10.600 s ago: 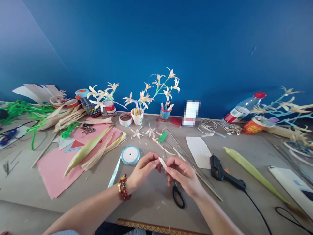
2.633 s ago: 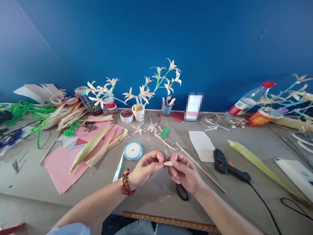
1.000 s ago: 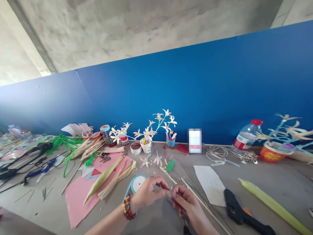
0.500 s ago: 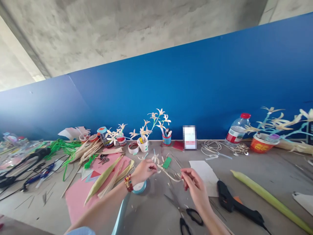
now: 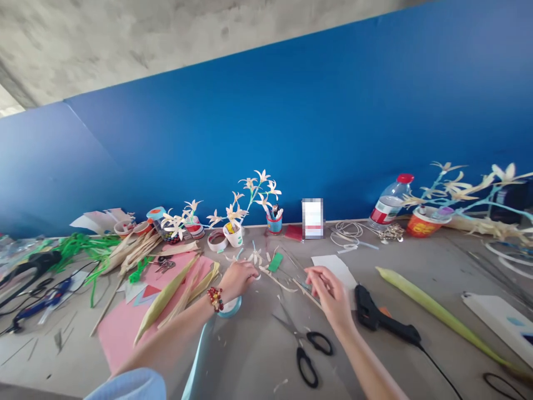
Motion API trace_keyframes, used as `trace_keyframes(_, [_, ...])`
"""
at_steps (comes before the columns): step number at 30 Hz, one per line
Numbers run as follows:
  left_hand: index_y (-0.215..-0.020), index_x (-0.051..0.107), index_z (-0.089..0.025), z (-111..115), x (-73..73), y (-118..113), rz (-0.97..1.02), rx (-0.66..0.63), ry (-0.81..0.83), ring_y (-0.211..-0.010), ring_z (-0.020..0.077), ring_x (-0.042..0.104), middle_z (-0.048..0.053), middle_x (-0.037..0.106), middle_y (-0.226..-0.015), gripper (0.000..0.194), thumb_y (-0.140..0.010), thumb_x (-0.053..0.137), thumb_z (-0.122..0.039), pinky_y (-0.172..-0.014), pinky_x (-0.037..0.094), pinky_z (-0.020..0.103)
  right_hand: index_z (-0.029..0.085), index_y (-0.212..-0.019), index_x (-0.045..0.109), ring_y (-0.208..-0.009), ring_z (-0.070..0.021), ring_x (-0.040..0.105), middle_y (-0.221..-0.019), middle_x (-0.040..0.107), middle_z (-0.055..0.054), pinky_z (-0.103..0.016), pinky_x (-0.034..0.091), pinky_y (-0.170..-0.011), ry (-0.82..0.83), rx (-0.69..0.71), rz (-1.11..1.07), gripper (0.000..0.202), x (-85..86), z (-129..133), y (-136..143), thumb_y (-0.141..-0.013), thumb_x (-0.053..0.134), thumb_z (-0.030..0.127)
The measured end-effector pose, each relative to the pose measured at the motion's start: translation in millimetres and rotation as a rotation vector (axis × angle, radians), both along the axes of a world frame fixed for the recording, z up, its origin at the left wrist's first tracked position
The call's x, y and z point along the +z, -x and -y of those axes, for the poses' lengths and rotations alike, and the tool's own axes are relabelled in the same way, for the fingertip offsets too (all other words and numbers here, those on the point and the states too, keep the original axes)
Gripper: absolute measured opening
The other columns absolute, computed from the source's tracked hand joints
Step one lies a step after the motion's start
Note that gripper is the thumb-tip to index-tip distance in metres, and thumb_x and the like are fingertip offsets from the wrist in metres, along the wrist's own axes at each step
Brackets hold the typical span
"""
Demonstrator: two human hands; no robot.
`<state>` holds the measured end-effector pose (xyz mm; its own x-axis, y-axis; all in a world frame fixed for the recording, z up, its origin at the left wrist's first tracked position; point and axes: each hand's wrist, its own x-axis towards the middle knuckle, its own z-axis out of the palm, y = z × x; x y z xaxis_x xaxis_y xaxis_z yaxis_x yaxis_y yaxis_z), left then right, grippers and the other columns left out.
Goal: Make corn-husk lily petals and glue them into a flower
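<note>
Hands apart now, perhaps empty.

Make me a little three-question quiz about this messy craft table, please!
1. True or false: the scissors lie open on the table, with no hand on them.
2. Which wrist wears the red bead bracelet?
3. The black glue gun lies nearest to: A) the left hand B) the right hand C) the water bottle

Key: 1 true; 2 left; 3 B
</note>
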<state>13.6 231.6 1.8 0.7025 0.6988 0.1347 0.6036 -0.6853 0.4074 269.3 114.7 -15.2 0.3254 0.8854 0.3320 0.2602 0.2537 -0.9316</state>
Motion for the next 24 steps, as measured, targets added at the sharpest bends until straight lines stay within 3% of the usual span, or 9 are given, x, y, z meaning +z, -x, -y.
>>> trace_keyframes(4, [-0.099,0.073,-0.023,9.9,17.8,29.0,0.071,0.074,-0.025,-0.096,0.0225,0.067,0.006,0.075,-0.102,0.023,-0.096,0.05,-0.023,-0.088,0.051,0.036,0.022,-0.083,0.067,-0.068,-0.0209,0.061,-0.078,0.069,-0.005,-0.031,0.049,-0.064,0.077,0.092,0.329,0.014,-2.4,-2.6,3.0,-0.09,0.058,0.029])
trace_keyframes(8, [-0.098,0.071,-0.022,29.3,31.5,71.8,0.157,0.173,-0.037,-0.098,0.0221,0.068,0.006,0.075,-0.102,0.022,-0.098,0.049,-0.026,-0.088,0.053,0.035,0.021,-0.087,0.069,-0.09,-0.029,0.062,-0.092,0.071,-0.01,-0.039,0.047,-0.08,0.106,0.122,0.587,0.012,-5.2,-3.0,15.8,-0.085,0.057,0.019])
trace_keyframes(13, [-0.092,0.07,-0.023,62.6,29.1,108.9,0.259,0.261,0.075,-0.09,0.0202,0.07,0.005,0.076,-0.095,0.02,-0.097,0.052,-0.031,-0.07,0.057,0.027,0.022,-0.073,0.062,-0.082,-0.0264,0.062,-0.083,0.067,-0.008,-0.036,0.046,-0.075,0.14,0.165,0.751,0.021,-4.2,-4.4,21.2,-0.089,0.051,0.015])
trace_keyframes(15, [-0.091,0.071,-0.025,73.2,27.4,116.7,0.278,0.304,0.106,-0.09,0.0204,0.07,0.004,0.076,-0.095,0.02,-0.097,0.053,-0.032,-0.064,0.057,0.025,0.023,-0.077,0.061,-0.082,-0.0248,0.063,-0.082,0.067,-0.005,-0.033,0.047,-0.073,0.149,0.194,0.768,0.019,-0.9,-4.6,15.5,-0.092,0.05,0.019])
trace_keyframes(20, [-0.092,0.07,-0.024,86.0,27.1,120.9,0.314,0.333,0.106,-0.085,0.0187,0.071,0.003,0.075,-0.091,0.019,-0.097,0.053,-0.03,-0.072,0.057,0.026,0.024,-0.087,0.06,-0.079,-0.0205,0.067,-0.083,0.068,-0.003,-0.028,0.051,-0.071,0.189,0.24,0.736,0.015,8.8,0.6,5.7,-0.097,0.049,0.027])
trace_keyframes(24, [-0.1,0.068,-0.024,92.1,23.8,106.7,0.321,0.24,0.046,-0.093,0.0185,0.07,0.004,0.074,-0.099,0.015,-0.097,0.053,-0.024,-0.081,0.057,0.028,0.023,-0.09,0.062,-0.083,-0.0198,0.067,-0.086,0.068,-0.002,-0.029,0.051,-0.077,0.223,0.353,0.605,0.015,16.9,15.6,22.0,-0.098,0.051,0.03])
